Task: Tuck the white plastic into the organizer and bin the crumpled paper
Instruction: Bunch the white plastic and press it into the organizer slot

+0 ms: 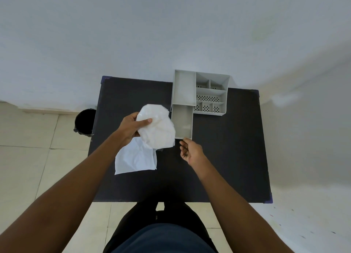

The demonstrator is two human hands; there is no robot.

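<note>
My left hand (131, 127) grips a bunched white plastic sheet (157, 127) and holds it above the black table (228, 157), just left of the organizer's pulled-out drawer (183, 122). The grey organizer (201, 93) stands at the table's far edge, its drawer open and empty. My right hand (190, 151) hovers at the drawer's front edge, fingers apart, holding nothing. A creased white paper (134, 160) lies flat on the table under and in front of the plastic.
A black bin (84, 122) stands on the tiled floor left of the table, close to the wall. The organizer's right half has several small perforated compartments (209, 99). A white wall runs behind the table. My legs are at the table's near edge.
</note>
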